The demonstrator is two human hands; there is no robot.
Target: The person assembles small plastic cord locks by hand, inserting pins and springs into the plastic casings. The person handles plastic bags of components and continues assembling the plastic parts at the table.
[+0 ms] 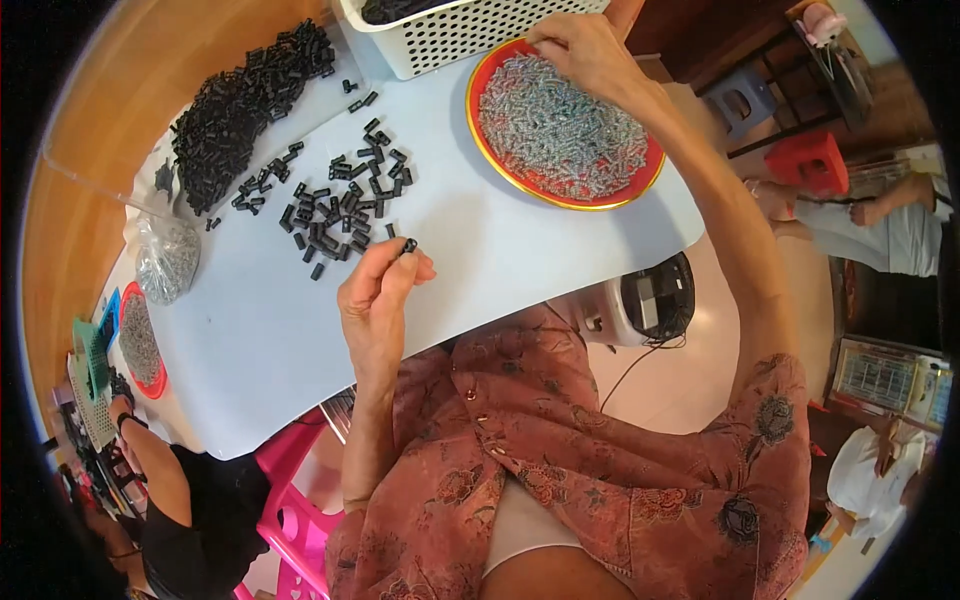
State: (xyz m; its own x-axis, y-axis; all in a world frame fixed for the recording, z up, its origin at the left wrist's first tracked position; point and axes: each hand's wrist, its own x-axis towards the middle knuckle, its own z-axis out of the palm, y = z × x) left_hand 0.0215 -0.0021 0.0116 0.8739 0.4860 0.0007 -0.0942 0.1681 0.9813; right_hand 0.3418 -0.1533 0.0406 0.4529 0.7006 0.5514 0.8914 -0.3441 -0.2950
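One black tubular pc [409, 246] is pinched by L hand [375, 295], ctr frame; round red tray [477, 118], upper R, overlapped by R hand [575, 48], finger grip unclear.

The head view looks down, tabletop [250, 330] near.

We see smooth black plastic pieces [349, 203] with a slight sheen, and shiny silvery parts [560, 125] that look metal in a glossy red plastic tray [652, 170]. Our tabletop [250, 350] is smooth, faintly glossy. We also see a smooth plastic basket [420, 63], a crinkled clear plastic bag [165, 255], a wood-look panel [110, 110] and matt shirt cloth [570, 400].
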